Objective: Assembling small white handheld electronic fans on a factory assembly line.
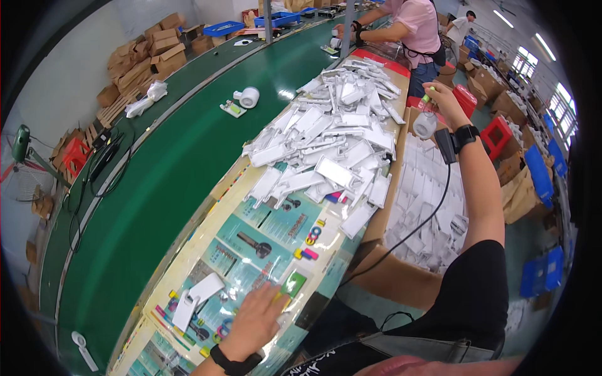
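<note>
My left hand (pixel 254 319) rests over the printed sheet on the bench, fingers stretched out and slightly blurred. Just beyond its fingertips is a green rectangle (pixel 293 283); whether it is printed or a loose piece I cannot tell. Left of that hand lie two white plastic covers (pixel 205 287), one overlapping the other. My right hand (pixel 448 103) is raised over an open carton at the right, its fingers closed on a small yellow-green piece (pixel 430 95). Thin red wires run from this to a rounded white slotted housing (pixel 425 125) hanging below.
White plastic covers (pixel 342 135) pile high on the bench. The carton (pixel 426 207) beside it holds more white parts. A green conveyor (pixel 169 182) curves along the left, carrying a white round housing (pixel 248 97). A co-worker (pixel 407 31) stands at the far end. A black cable (pixel 407 235) trails from my right wrist.
</note>
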Motion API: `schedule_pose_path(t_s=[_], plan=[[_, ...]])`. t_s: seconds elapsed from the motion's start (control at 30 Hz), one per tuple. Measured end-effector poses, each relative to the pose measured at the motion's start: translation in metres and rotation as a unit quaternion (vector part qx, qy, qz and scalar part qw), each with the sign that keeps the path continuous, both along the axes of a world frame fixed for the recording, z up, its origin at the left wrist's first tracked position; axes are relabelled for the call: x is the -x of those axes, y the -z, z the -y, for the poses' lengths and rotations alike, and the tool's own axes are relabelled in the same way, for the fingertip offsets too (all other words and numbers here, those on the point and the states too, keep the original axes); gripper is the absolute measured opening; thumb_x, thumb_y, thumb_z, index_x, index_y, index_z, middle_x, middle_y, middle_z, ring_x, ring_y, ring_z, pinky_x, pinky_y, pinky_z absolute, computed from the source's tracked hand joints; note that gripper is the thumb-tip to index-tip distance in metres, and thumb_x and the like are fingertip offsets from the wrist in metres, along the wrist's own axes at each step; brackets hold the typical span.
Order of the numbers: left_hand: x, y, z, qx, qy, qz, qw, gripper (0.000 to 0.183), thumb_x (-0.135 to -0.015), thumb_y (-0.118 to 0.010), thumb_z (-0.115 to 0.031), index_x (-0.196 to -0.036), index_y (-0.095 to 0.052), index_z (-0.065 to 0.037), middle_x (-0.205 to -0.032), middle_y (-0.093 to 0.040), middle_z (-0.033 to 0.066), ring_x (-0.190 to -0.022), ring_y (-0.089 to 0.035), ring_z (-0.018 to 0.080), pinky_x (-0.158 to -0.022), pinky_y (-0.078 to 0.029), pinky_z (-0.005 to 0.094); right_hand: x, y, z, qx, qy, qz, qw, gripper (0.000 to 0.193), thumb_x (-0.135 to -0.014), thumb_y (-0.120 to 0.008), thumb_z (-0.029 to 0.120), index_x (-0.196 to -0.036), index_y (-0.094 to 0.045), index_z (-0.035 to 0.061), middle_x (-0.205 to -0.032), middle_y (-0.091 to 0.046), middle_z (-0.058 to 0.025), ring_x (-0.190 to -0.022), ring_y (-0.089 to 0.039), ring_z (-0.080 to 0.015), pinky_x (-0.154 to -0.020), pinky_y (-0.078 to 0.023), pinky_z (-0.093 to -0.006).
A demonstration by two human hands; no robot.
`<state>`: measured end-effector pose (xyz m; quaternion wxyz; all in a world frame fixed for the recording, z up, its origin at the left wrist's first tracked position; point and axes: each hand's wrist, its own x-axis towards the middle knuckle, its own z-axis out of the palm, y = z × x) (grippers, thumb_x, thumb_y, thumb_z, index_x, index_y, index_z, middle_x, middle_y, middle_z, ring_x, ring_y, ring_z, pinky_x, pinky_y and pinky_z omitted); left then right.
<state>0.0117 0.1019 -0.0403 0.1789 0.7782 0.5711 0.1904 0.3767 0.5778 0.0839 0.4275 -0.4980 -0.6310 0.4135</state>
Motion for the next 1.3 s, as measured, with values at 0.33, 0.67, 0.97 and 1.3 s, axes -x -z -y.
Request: schedule_pose_path(t_s=[0.33,0.67,0.97,1.3], plan=[[-0.012,0.013,-0.058,0.015,0.009,0.027,0.999,0.045,-0.077,-0.064,-0.024,-0.118,-0.053,-0.011,-0.129,-0.043,0.0138,-0.122,-0.036,0.0383,-0.1,-0.028,0.051,-0.005,-0.042,-0.091,-0.249,0.095,0.114,0.957,0.088,-0.074,-0.07,0.016,-0.139,-0.013,0.0011,-0.076,-0.06,-0.0066,-0.066,-0.057,-0.0108,-0.061,-0.045,-0.0223],[-0.002,0.019,-0.058,0.022,-0.011,0.088,0.996,0.051,-0.067,-0.06,-0.01,-0.117,-0.056,-0.013,-0.129,-0.046,0.0099,-0.123,-0.038,0.033,-0.101,-0.029,0.0476,0.06,-0.037,-0.095,-0.31,-0.032,0.17,0.935,0.074,-0.079,-0.066,0.012,-0.139,-0.022,0.003,-0.076,-0.062,-0.0096,-0.072,-0.058,-0.0126,-0.067,-0.046,-0.0249],[-0.003,0.025,-0.062,-0.019,-0.029,0.146,0.989,0.047,-0.06,-0.052,-0.001,-0.105,-0.062,-0.009,-0.119,-0.054,0.0124,-0.118,-0.045,0.0344,-0.098,-0.033,0.0476,0.066,-0.081,-0.065,-0.118,-0.132,0.137,0.975,0.056,-0.085,-0.058,0.011,-0.135,-0.034,0.0037,-0.104,-0.061,-0.01,-0.089,-0.061,-0.0149,-0.076,-0.048,-0.0237],[-0.005,0.024,-0.052,-0.048,-0.025,0.143,0.988,0.049,-0.06,-0.054,0.0,-0.107,-0.06,-0.01,-0.121,-0.052,0.0104,-0.118,-0.044,0.0342,-0.098,-0.034,0.0474,0.023,-0.116,-0.043,-0.144,-0.112,0.136,0.974,0.047,-0.085,-0.059,0.02,-0.126,-0.046,-0.0008,-0.107,-0.059,-0.0076,-0.092,-0.057,-0.0114,-0.084,-0.043,-0.0232]])
